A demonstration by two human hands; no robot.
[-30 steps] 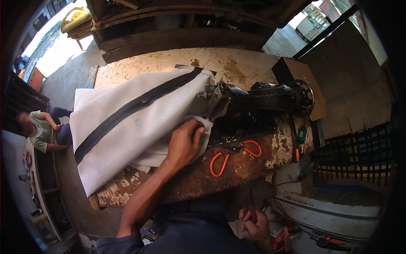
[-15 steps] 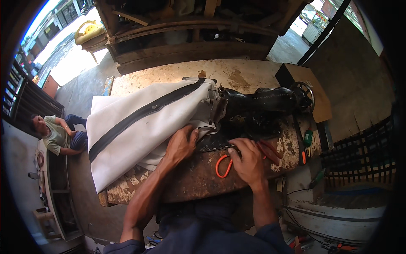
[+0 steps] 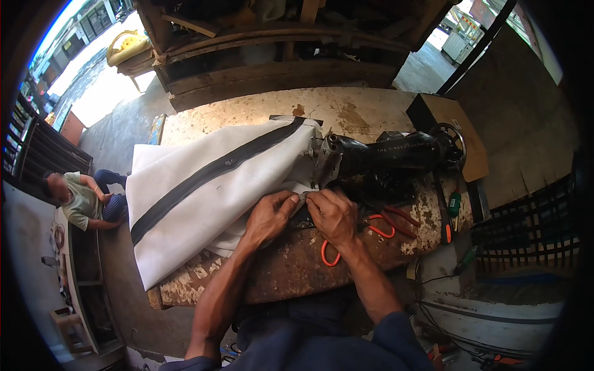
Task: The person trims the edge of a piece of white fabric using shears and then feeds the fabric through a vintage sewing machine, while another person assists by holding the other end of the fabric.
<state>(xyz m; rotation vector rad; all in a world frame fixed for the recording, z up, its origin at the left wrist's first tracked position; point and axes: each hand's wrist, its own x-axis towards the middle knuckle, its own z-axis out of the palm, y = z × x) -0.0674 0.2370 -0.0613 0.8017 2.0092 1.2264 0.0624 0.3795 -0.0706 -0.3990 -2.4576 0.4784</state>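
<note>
A white fabric cover (image 3: 204,185) with a black zipper strip (image 3: 213,176) drapes over the left half of the worn table. Its right end runs under the needle end of a black sewing machine (image 3: 383,154). Close to the needle, my left hand (image 3: 270,216) pinches the near edge of the fabric. My right hand (image 3: 333,213) meets it there, fingers pressed together on the same edge. The fingertips nearly touch, and any small detail between them is hidden. Scissors with orange handles (image 3: 331,255) lie partly beneath my right wrist.
Red-handled pliers (image 3: 401,221), an orange-tipped tool (image 3: 446,230) and a green bottle (image 3: 455,204) lie right of my hand. A cardboard box (image 3: 455,130) stands behind the machine's handwheel (image 3: 451,145). Another person (image 3: 86,195) sits at the left. A wooden shelf (image 3: 278,77) stands beyond the table.
My right hand has moved left and up from beside the scissors to the fabric edge, next to my left hand. My left hand stays on the fabric with its fingers near the needle.
</note>
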